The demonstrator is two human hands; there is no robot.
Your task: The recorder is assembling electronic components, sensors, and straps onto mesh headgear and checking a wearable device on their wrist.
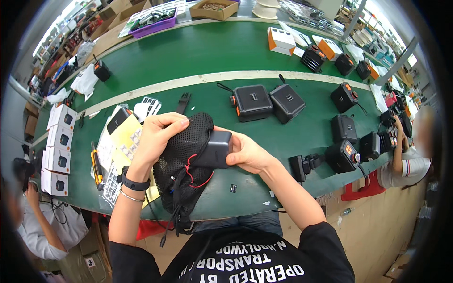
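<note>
Between my hands is a black mesh pouch (181,162) with a red cord and dark cables hanging from it. My left hand (160,134) pinches the pouch's upper edge between thumb and fingers. A dark grey, rounded box-shaped device (218,150) sits at the pouch's right side, partly covered by the mesh. My right hand (247,153) grips that device from the right, thumb on its near face. Its left end is hidden by the pouch. A small black chip-like piece (233,188) lies on the green table below it.
Beyond my hands stand two black speaker-like boxes (252,103) with straps. More black devices (343,155) crowd the right, near a co-worker's arm (400,137). At left are stacked white cartons (55,184), an orange-black cutter (96,165) and yellow sticker sheets (128,137).
</note>
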